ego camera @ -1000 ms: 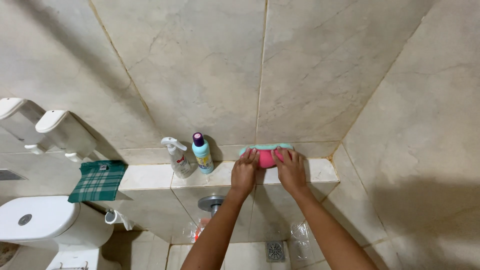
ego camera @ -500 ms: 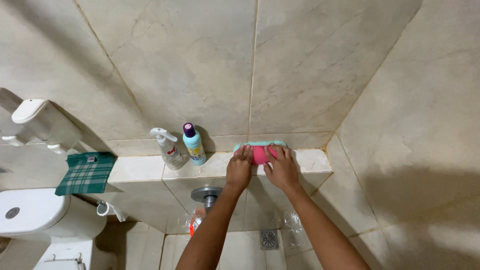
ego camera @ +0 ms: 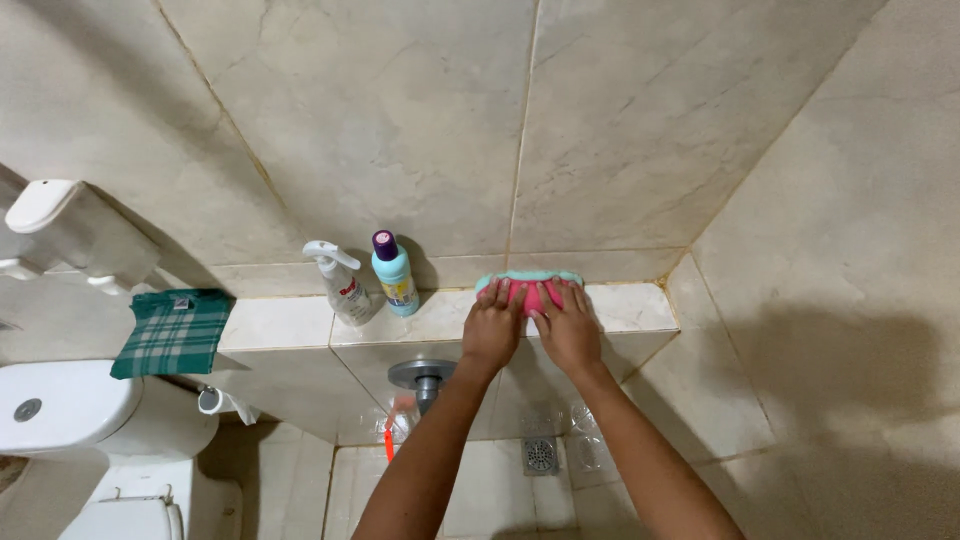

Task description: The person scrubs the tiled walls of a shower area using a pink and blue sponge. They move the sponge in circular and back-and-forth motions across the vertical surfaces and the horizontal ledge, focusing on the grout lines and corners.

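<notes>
While the fingers (ego camera: 497, 297) of both hands lie curled over its top, a pink and teal scrub brush (ego camera: 530, 288) sits pressed on the tiled ledge (ego camera: 630, 308), close against the back wall. The left hand (ego camera: 491, 328) covers the brush's left half, and the right hand (ego camera: 566, 331) covers its right half, the two hands side by side and nearly touching, so both hold the brush between them. Both forearms run down toward the bottom edge of the view.

Just left of the brush, on the same ledge, stands a light blue bottle (ego camera: 394, 276) with a purple cap, and just beside that a clear spray bottle (ego camera: 342, 284) with a white trigger. Farther left, well apart from the hands, a green checked cloth (ego camera: 173, 333) lies folded on the ledge. Below the ledge, a round metal fitting (ego camera: 421, 376) juts from the tiled front, and a small square floor drain (ego camera: 539, 455) shows between the arms. A white toilet (ego camera: 70, 415) stands at the lower left, under a white cistern (ego camera: 70, 230) mounted on the wall.
</notes>
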